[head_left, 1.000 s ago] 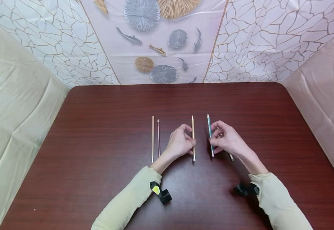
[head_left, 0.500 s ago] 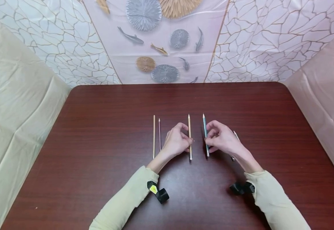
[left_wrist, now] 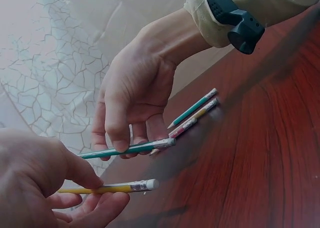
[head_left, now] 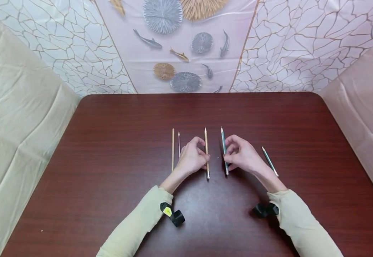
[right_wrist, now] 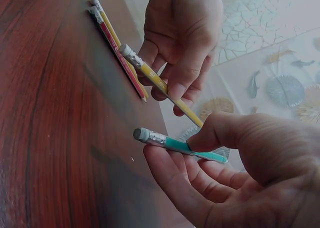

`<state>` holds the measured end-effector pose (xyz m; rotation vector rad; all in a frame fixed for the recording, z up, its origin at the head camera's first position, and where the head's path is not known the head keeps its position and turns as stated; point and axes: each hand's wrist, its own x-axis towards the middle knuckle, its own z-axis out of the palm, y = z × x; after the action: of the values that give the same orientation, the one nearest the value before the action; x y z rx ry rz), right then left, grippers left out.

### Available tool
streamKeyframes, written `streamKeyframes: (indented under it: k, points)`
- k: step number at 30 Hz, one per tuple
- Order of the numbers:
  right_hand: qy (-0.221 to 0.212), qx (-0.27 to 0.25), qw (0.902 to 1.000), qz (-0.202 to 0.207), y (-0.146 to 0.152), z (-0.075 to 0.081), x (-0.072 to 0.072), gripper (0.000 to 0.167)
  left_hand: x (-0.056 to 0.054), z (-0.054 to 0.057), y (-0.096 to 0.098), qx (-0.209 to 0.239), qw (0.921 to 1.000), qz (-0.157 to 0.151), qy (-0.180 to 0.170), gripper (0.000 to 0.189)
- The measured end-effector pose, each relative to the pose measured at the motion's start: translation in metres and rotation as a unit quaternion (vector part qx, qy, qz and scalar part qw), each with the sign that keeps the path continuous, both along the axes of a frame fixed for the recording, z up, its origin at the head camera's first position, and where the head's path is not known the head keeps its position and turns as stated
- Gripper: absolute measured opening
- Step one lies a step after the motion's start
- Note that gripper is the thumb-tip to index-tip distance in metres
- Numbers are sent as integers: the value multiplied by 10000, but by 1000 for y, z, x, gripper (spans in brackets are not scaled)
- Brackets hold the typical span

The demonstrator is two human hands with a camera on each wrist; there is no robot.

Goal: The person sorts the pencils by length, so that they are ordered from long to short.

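Two hands worked side by side over a dark wooden table (head_left: 93,160). The left hand (head_left: 191,157) pinched a yellow pencil (head_left: 206,144) between thumb and fingers; the right hand (head_left: 241,154) pinched a green pencil (head_left: 223,141) the same way. Both pencils were held above the table, near each other but apart, with their points toward the far edge and their eraser ends toward the person. On the table, to the left of the left hand, lay another yellow pencil (head_left: 173,148) with a red pencil (right_wrist: 120,58) just beside it. Beyond the right hand lay a second green pencil (head_left: 270,160); the left wrist view showed a third yellow pencil (left_wrist: 202,110) and a pencil with a red end (left_wrist: 182,129) near it, partly hidden. Light sleeves covered both forearms, each with a small black device (head_left: 177,217) strapped on.
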<state>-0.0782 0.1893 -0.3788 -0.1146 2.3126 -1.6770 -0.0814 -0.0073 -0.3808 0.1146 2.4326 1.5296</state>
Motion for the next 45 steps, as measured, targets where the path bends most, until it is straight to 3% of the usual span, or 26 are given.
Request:
streamKeyframes:
  k: [23,45]
  points:
    - [158,45,9998,70,-13,-6,-2,38,0,-6,-27,-770,9959,153,439,34]
    - [76,231,9997,77,-24,-7,-2,37,1,-10,-33,-1426,9872,264,665,37]
